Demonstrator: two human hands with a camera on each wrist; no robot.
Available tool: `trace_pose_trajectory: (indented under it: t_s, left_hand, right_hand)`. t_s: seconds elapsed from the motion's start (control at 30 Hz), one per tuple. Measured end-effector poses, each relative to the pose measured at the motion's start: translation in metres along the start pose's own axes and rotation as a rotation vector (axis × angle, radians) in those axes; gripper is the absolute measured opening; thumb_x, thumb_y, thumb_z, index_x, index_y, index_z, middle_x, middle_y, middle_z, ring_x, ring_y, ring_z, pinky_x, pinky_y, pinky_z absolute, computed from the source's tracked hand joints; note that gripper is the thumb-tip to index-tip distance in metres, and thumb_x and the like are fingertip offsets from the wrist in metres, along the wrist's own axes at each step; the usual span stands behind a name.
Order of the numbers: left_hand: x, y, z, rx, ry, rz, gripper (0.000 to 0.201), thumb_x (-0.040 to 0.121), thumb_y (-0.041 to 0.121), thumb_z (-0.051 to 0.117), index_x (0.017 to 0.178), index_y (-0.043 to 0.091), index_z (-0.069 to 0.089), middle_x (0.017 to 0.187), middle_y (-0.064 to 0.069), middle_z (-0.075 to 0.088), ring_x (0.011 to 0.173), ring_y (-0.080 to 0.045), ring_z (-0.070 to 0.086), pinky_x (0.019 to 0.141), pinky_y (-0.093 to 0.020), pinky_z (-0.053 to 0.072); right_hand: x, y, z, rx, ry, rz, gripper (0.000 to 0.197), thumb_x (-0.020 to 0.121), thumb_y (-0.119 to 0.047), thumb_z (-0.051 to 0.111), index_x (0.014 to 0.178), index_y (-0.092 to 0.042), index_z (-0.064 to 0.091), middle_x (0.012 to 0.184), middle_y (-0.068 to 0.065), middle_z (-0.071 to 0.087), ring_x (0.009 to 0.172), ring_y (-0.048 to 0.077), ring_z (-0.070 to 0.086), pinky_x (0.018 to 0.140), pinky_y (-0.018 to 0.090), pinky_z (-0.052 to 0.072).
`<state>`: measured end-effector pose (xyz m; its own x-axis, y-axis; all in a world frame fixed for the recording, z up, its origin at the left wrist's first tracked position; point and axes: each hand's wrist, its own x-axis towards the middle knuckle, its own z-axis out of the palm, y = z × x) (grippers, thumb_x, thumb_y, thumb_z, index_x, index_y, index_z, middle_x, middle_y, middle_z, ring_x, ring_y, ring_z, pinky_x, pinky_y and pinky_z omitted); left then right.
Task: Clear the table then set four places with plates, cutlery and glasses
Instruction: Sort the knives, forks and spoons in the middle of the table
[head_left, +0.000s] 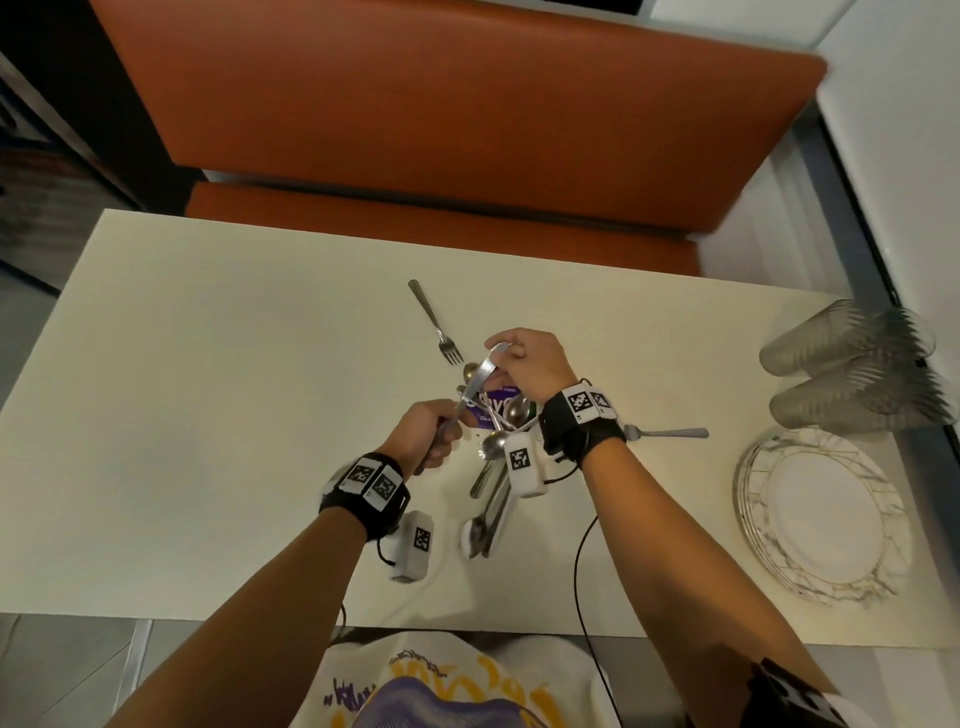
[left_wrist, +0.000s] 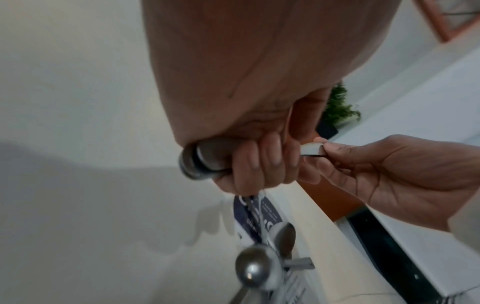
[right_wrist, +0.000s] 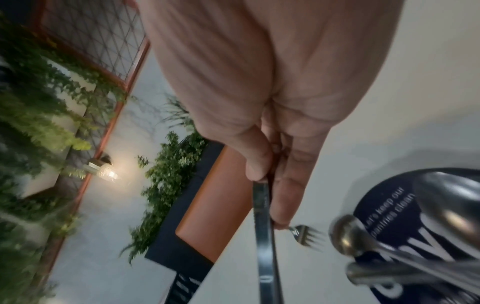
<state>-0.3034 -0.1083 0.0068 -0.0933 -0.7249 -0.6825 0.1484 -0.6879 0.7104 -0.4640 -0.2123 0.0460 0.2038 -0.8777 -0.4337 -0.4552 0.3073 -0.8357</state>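
My left hand (head_left: 431, 436) grips a small bundle of steel cutlery handles (left_wrist: 200, 158) above the white table (head_left: 208, 415). A knife (head_left: 480, 374) slants up from that bundle. My right hand (head_left: 517, 356) pinches its far end between thumb and fingers (right_wrist: 259, 164); the knife (right_wrist: 263, 236) shows edge-on there. Under both hands lies a loose pile of spoons and other cutlery (head_left: 493, 467) on a purple printed card (head_left: 496, 405). One fork (head_left: 434, 325) lies apart, farther back. A stack of plates (head_left: 826, 519) and clear glasses (head_left: 852, 374) sit at the right.
Another cutlery handle (head_left: 670, 433) pokes out right of my right wrist. An orange bench seat (head_left: 441, 130) runs along the table's far side. A black cable (head_left: 582, 561) hangs from my right wrist across the near edge.
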Motion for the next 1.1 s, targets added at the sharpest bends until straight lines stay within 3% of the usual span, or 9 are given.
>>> trace_pose_trajectory:
  t_s: [0.13, 0.23, 0.37, 0.47, 0.53, 0.67, 0.8, 1.0, 1.1]
  left_hand:
    - [0.018, 0.028, -0.001, 0.576, 0.171, 0.281, 0.005, 0.096, 0.018, 0.065, 0.094, 0.021, 0.068, 0.078, 0.005, 0.065, 0.067, -0.014, 0.059, 0.058, -0.021, 0.045]
    - [0.04, 0.039, -0.004, 0.612, 0.288, 0.391, 0.006, 0.095, 0.021, 0.072, 0.099, 0.024, 0.069, 0.081, 0.007, 0.067, 0.072, -0.014, 0.064, 0.068, -0.023, 0.051]
    - [0.074, 0.052, 0.01, 0.701, 0.311, 0.48, 0.013, 0.096, 0.005, 0.062, 0.098, 0.013, 0.073, 0.085, -0.001, 0.07, 0.072, -0.008, 0.063, 0.065, -0.01, 0.05]
    - [0.105, 0.05, 0.024, 0.864, 0.264, 0.556, 0.018, 0.098, 0.008, 0.059, 0.1, 0.007, 0.076, 0.095, -0.012, 0.065, 0.077, -0.026, 0.066, 0.075, -0.04, 0.06]
    - [0.122, 0.046, 0.031, 0.96, 0.273, 0.604, 0.019, 0.099, 0.011, 0.063, 0.111, 0.009, 0.078, 0.103, -0.011, 0.061, 0.09, -0.026, 0.061, 0.083, -0.04, 0.056]
    - [0.141, 0.039, 0.038, 1.046, 0.222, 0.578, 0.026, 0.099, 0.018, 0.067, 0.123, 0.013, 0.076, 0.11, -0.006, 0.061, 0.098, -0.022, 0.06, 0.088, -0.034, 0.054]
    - [0.135, 0.024, 0.026, 1.059, 0.254, 0.609, 0.025, 0.099, 0.015, 0.068, 0.122, 0.011, 0.076, 0.108, -0.008, 0.064, 0.098, -0.024, 0.058, 0.086, -0.037, 0.053]
    - [0.117, 0.013, -0.012, 1.087, 0.314, 0.573, 0.026, 0.1, 0.017, 0.065, 0.123, 0.009, 0.074, 0.111, -0.009, 0.062, 0.104, -0.026, 0.056, 0.088, -0.028, 0.045]
    - [0.115, 0.016, -0.029, 1.073, 0.327, 0.564, 0.028, 0.099, 0.014, 0.066, 0.126, 0.008, 0.072, 0.112, -0.01, 0.066, 0.107, -0.027, 0.058, 0.093, -0.032, 0.049]
  right_hand:
    - [0.017, -0.004, -0.027, 0.15, 0.172, 0.069, 0.021, 0.089, -0.001, 0.063, 0.095, -0.016, 0.075, 0.096, 0.015, 0.076, 0.073, 0.029, 0.077, 0.08, 0.045, 0.063]
    - [0.032, 0.001, -0.057, 0.291, 0.319, 0.129, 0.021, 0.091, 0.002, 0.063, 0.101, -0.012, 0.074, 0.097, 0.015, 0.075, 0.072, 0.027, 0.077, 0.079, 0.04, 0.063]
    - [0.049, 0.022, -0.085, 0.412, 0.451, 0.192, 0.02, 0.089, 0.006, 0.064, 0.102, -0.005, 0.075, 0.088, 0.015, 0.075, 0.07, 0.031, 0.077, 0.077, 0.04, 0.063]
    - [0.058, 0.043, -0.098, 0.484, 0.524, 0.265, 0.018, 0.088, 0.009, 0.064, 0.1, 0.0, 0.074, 0.088, 0.02, 0.074, 0.069, 0.033, 0.076, 0.074, 0.04, 0.064]
    - [0.063, 0.058, -0.104, 0.551, 0.557, 0.309, 0.014, 0.087, 0.012, 0.063, 0.096, 0.005, 0.072, 0.088, 0.024, 0.072, 0.07, 0.038, 0.075, 0.07, 0.043, 0.064]
    - [0.066, 0.084, -0.11, 0.606, 0.551, 0.355, 0.011, 0.088, 0.014, 0.061, 0.087, 0.006, 0.069, 0.086, 0.027, 0.07, 0.064, 0.033, 0.074, 0.071, 0.046, 0.063]
    - [0.07, 0.102, -0.099, 0.528, 0.502, 0.372, 0.012, 0.088, 0.014, 0.063, 0.089, 0.004, 0.07, 0.095, 0.029, 0.071, 0.074, 0.036, 0.076, 0.076, 0.048, 0.063]
    - [0.068, 0.101, -0.069, 0.059, 0.345, 0.251, 0.013, 0.092, -0.01, 0.065, 0.102, -0.009, 0.073, 0.083, 0.009, 0.077, 0.063, 0.014, 0.075, 0.061, 0.017, 0.058]
    - [0.065, 0.099, -0.059, -0.102, 0.261, 0.157, 0.021, 0.086, -0.021, 0.073, 0.106, -0.014, 0.074, 0.092, 0.001, 0.077, 0.077, 0.012, 0.073, 0.074, 0.021, 0.059]
